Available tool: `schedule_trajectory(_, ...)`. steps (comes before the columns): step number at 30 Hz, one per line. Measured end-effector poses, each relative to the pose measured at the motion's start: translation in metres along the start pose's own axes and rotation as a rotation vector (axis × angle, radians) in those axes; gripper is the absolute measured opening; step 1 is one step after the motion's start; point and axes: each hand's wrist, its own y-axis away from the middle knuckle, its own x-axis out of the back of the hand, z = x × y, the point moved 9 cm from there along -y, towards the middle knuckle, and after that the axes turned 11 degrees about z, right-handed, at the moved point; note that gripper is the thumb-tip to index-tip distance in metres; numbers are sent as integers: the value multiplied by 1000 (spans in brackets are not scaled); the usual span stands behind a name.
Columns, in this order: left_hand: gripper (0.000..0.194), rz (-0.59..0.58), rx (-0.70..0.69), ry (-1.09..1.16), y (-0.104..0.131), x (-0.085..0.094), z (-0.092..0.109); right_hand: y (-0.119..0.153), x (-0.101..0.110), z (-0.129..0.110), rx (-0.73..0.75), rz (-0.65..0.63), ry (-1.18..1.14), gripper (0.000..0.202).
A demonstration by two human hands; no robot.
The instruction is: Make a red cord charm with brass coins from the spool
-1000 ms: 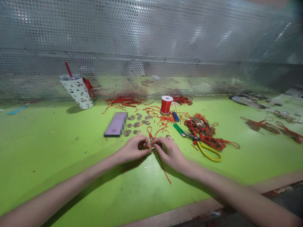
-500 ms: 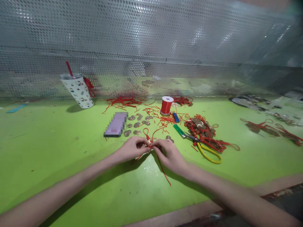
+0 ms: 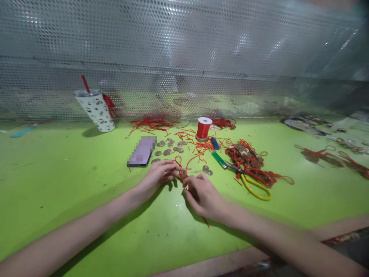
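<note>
A knotted red cord with a loop (image 3: 178, 159) and what looks like a coin lies between my hands on the green table. My left hand (image 3: 160, 177) reaches in from the left, fingers stretched out and slightly bent, the fingertips at the knot. On the near right side of the knot, my right hand (image 3: 203, 195) has its fingers curled round the red cord. A loose cord end (image 3: 205, 222) sticks out below that hand. Part of the knot is hidden by the fingers. Several loose coins (image 3: 167, 152) lie just beyond my left hand.
Yellow-handled scissors (image 3: 256, 191), a green lighter-like object (image 3: 219, 159) and a heap of corded coins (image 3: 245, 154) lie right. A red cord spool (image 3: 204, 129) stands behind, near cord scraps. Left are a phone (image 3: 142, 151) and a tumbler (image 3: 96, 111). Perforated sheeting (image 3: 184, 50) rises behind.
My left hand has loosened its pinch, and its fingers are now straighter and a little to the left. My right hand has shifted slightly down, its thumb lower. The knot shows more.
</note>
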Motion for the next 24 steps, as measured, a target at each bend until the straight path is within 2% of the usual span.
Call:
schedule_trajectory(8,16,-25,-59,-12,2,-5,3,6,-15,-14,128,-228,8,9)
schedule_trajectory(13,24,-44,-105,-35,2,-7,1,9,-15,-27,204,-289,-48,10)
schedule_trajectory(16,27,-50,-152,-74,2,-7,2,6,-11,-27,157,-290,-152,7)
schedule_trajectory(19,30,-74,-181,-93,4,-8,4,-9,3,-8,56,-176,-165,11)
schedule_trajectory(20,30,-83,-188,-109,6,-8,5,-16,9,3,24,-117,-139,13)
schedule_trajectory(22,32,-93,-193,-163,12,-6,6,-30,17,26,-21,-75,-83,14)
schedule_trajectory(24,33,-104,-178,-218,19,-3,6,-44,22,45,15,-61,37,10)
